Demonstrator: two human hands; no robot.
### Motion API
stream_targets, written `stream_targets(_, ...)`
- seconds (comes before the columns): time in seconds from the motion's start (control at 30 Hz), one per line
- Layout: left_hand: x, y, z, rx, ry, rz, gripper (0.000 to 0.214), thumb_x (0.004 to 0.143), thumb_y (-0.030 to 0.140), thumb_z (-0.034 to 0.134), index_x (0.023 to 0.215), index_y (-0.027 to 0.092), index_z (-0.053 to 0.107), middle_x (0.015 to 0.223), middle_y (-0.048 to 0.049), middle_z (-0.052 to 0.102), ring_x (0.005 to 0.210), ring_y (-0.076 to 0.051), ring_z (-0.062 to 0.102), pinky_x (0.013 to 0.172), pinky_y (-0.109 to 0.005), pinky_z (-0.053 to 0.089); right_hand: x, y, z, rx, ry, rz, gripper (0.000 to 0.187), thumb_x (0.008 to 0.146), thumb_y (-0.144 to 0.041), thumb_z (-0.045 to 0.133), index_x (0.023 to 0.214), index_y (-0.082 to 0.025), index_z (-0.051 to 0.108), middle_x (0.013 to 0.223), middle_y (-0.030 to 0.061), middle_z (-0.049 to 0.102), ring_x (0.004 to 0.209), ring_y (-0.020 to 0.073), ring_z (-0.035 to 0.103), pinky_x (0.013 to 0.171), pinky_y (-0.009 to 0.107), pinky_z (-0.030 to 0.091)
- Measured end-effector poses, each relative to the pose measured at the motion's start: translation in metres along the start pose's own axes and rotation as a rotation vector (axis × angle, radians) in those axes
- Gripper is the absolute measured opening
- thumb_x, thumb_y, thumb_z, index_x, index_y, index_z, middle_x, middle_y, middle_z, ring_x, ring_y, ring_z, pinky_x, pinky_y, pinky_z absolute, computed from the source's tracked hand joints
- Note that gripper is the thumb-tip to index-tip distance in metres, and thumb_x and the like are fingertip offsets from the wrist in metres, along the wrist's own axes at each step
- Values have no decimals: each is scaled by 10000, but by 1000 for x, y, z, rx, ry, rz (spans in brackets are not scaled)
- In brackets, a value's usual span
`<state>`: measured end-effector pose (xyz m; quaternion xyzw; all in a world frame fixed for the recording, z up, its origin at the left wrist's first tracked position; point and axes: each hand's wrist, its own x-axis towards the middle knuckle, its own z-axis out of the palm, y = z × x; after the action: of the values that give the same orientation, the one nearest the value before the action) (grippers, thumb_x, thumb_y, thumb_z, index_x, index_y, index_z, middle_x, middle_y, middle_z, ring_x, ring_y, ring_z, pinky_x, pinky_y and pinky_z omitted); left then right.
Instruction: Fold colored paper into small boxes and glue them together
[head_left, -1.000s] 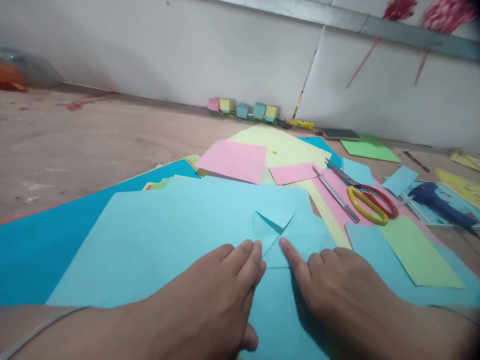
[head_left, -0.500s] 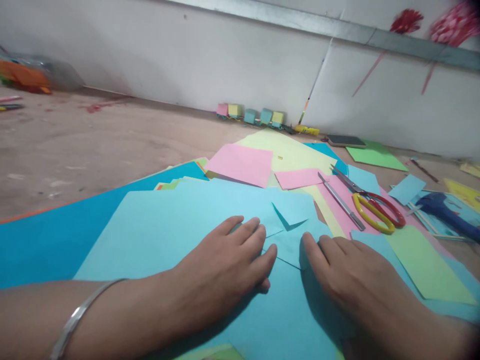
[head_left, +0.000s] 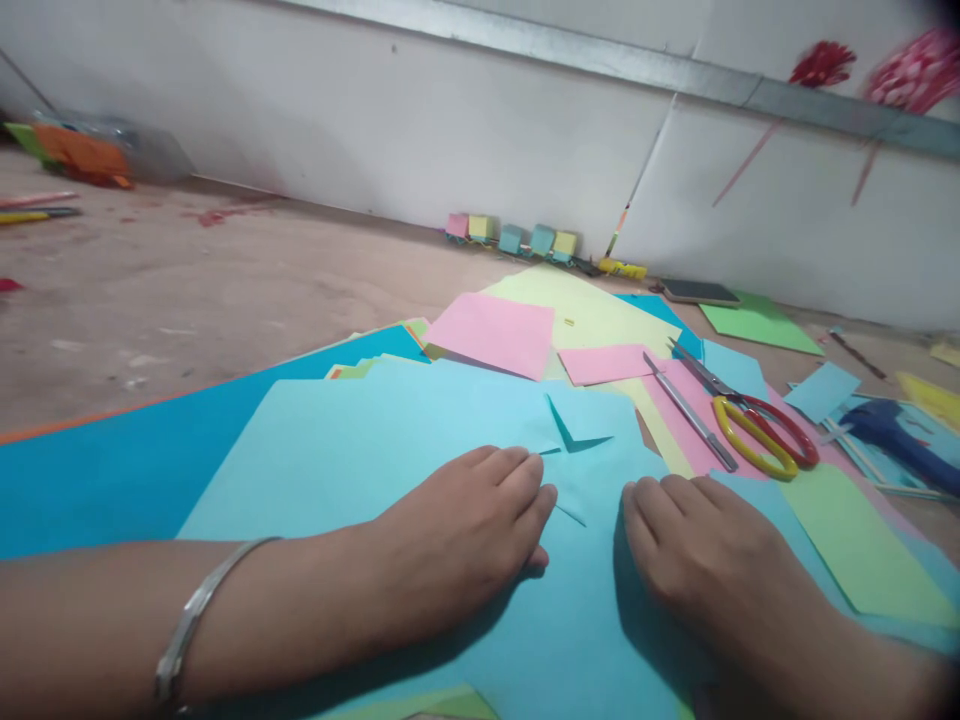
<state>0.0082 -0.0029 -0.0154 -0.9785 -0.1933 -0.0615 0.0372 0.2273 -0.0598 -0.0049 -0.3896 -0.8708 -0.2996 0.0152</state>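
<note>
A large light blue paper sheet [head_left: 352,440] lies in front of me. Near its right side a small light blue paper piece [head_left: 589,420] with a raised, folded flap lies on top. My left hand [head_left: 480,525] rests beside that piece, its fingers pressed together at the near left edge and the thumb tucked below. To the right, my right hand [head_left: 697,535] is curled with its fingertips down at the right edge of the light blue paper. Exactly what the fingertips of either hand pinch is hidden.
Scissors [head_left: 757,425] with red and yellow handles and a silver pen-like knife [head_left: 690,410] lie on pink paper. A blue glue gun [head_left: 900,435] is at far right. Small paper cubes [head_left: 510,237] and a dark phone-like slab [head_left: 701,291] lie by the wall [head_left: 300,110].
My right hand has drawn slightly right, widening the space between the hands. The left fingers have closed together more, and the crease line between the hands shows shorter. The view has shifted slightly.
</note>
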Motion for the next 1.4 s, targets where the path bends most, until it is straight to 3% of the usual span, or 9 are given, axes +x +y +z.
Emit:
stream_targets(0.2,-4,4,1,-18,60,27,375,919,393,562,1146,96,597,1158,-221,628,1091,-334,586,887,-469,500,3,0,-9,7,8,9,233,680,-14,500,557,-207,541,533,45,474,517,207,383,543,362,217)
stream_targets(0.4,-8,6,2,-90,45,32,489,877,431,619,1239,108,558,1263,-234,582,1220,-372,522,973,-502,454,-7,1,-16,-25,-8,-16,188,713,-74,494,811,-136,641,782,124,675,576,228,531,563,360,371)
stream_targets(0.57,-5,7,-1,-180,-4,30,415,834,407,681,1088,88,606,1197,-168,618,1138,-308,560,956,-414,476,-10,0,-14,-12,58,-71,303,709,-12,431,940,-64,621,904,217,728,622,249,651,534,338,478)
stream_targets(0.67,-5,7,-2,-185,25,9,457,840,409,675,1163,102,573,1177,-142,615,1127,-288,550,959,-410,469,-7,0,-17,32,86,-107,336,751,-7,389,1002,-53,607,948,224,731,725,271,694,602,351,548)
stream_targets(0.73,-5,7,-2,-188,26,21,490,841,412,672,1209,112,551,1157,-134,611,1114,-287,548,948,-413,473,-6,0,-18,82,82,-109,374,770,-3,351,1048,-40,597,989,229,724,801,282,701,668,366,573)
stream_targets(0.9,-4,3,-3,-206,25,-7,298,856,386,649,1009,132,616,1033,-122,608,1020,-286,565,864,-417,503,-7,3,-11,145,84,-89,443,824,-30,348,1231,7,517,1168,260,639,1025,331,632,781,425,564)
stream_targets(1.07,-5,2,-5,-173,14,-23,224,862,378,645,927,166,617,1000,-98,613,975,-272,571,817,-402,507,-2,12,-2,267,215,-33,285,885,-22,402,1070,-78,611,1093,181,652,998,302,568,833,456,494)
stream_targets(1.23,-9,9,-7,-39,19,21,354,867,455,625,951,112,650,1038,-147,653,1029,-303,574,816,-405,505,6,21,-2,535,133,-37,231,963,-108,421,943,-149,647,966,84,686,827,197,530,732,356,459)
stream_targets(1.4,-7,13,-8,32,-27,49,377,897,469,577,990,114,665,1091,-155,669,984,-290,607,776,-392,504,10,31,5,511,127,-174,240,981,-138,425,953,-179,660,917,54,706,893,199,534,763,356,422)
